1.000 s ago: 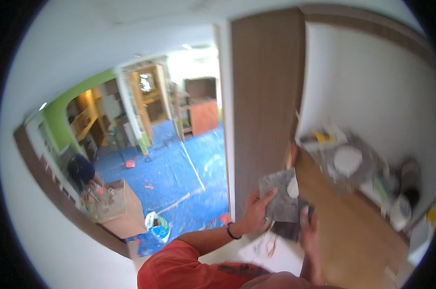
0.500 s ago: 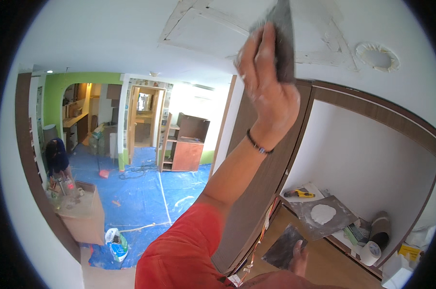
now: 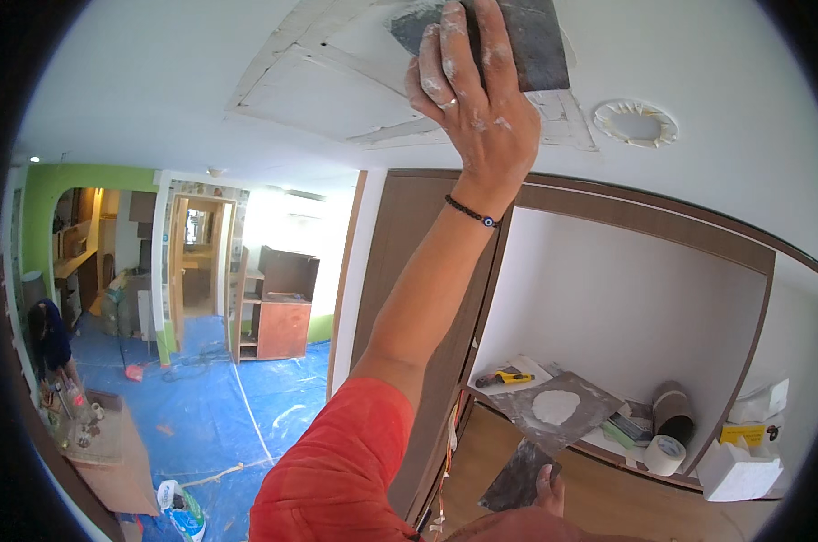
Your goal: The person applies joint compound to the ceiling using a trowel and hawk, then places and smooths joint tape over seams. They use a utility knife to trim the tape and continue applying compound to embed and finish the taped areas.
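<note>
My left hand (image 3: 490, 135), raised overhead, has its dusty fingers spread over a dark flat scraper blade (image 3: 540, 50) held up at the ceiling. Around that blade the ceiling panel (image 3: 336, 86) shows whitish filled seams and a few dark spots. Low on the right, my right hand (image 3: 551, 494) grips a second dark flat scraper (image 3: 508, 479), thumb on its face; its other fingers are hidden. Beyond that hand, on the niche shelf, lies a grey board (image 3: 594, 393) bearing a round heap of white putty (image 3: 556, 408).
On the shelf are a yellow utility knife (image 3: 506, 378), a tape roll (image 3: 664, 454) and a dark roll (image 3: 673, 406). A ceiling hole (image 3: 636, 125) has a ragged rim. Brown cabinet doors (image 3: 409, 244) stand behind my arm. Far left, a person (image 3: 52, 339) bends over a carton (image 3: 120, 461) on blue sheeting (image 3: 196, 425).
The view has swung right, shifting the room leftward. Seen nearly edge-on before, the raised scraper now shows more of its face. My right hand still holds the lower scraper.
</note>
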### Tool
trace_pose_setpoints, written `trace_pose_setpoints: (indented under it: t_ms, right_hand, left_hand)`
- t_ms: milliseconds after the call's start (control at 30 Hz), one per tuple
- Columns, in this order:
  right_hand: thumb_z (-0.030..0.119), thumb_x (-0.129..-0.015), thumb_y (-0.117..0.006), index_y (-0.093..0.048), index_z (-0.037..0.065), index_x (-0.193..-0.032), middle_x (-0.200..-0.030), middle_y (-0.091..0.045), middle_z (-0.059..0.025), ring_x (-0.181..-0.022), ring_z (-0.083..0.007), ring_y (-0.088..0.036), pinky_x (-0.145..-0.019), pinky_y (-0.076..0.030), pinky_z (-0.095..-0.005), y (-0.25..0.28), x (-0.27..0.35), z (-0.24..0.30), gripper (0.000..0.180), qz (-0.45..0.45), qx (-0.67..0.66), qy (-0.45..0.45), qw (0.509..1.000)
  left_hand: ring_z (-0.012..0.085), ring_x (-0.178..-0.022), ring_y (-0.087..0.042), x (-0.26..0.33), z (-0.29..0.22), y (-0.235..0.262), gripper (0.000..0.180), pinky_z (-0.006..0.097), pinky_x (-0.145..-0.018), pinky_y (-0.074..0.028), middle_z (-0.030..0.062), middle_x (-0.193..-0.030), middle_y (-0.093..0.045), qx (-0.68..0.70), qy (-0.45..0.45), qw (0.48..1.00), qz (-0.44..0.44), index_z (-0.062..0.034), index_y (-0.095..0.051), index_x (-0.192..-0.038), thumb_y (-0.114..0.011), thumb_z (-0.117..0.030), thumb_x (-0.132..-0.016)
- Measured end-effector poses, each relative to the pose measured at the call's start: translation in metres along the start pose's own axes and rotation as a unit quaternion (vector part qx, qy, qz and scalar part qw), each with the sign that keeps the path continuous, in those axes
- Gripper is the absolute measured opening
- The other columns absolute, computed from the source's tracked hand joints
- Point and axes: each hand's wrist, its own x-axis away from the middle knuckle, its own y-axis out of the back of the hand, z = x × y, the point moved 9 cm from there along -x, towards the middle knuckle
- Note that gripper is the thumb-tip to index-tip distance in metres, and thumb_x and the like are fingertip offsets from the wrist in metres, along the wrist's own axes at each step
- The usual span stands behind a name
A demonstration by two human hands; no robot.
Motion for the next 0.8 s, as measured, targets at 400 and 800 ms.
trace_pose_setpoints:
  t_ms: [400,800]
  right_hand:
    - [0.041,-0.106,-0.058,-0.062,-0.002,-0.130,-0.113,-0.065,-0.0059,-0.101,-0.0158,-0.055,-0.089,-0.045,-0.0333,0.021,0.005,-0.004,0.050,-0.036,0.004,-0.003,0.999]
    - [0.041,-0.108,-0.055,-0.066,-0.001,-0.124,-0.104,-0.067,-0.0043,-0.093,-0.0138,-0.056,-0.084,-0.045,-0.0312,0.014,0.012,0.002,0.046,-0.016,-0.019,0.054,0.998]
  left_hand:
    - [0.0354,-0.132,-0.039,0.043,0.000,-0.047,0.068,0.054,-0.102,-0.032,0.0153,-0.151,-0.040,-0.023,-0.029,0.998,-0.047,-0.0037,-0.049,-0.150,-0.055,0.008,-0.083]
    - [0.0354,-0.134,-0.037,0.003,0.018,-0.001,0.073,0.055,-0.103,-0.027,0.0130,-0.153,-0.041,0.040,-0.066,0.992,-0.096,-0.0065,-0.050,-0.150,-0.051,0.011,-0.079]
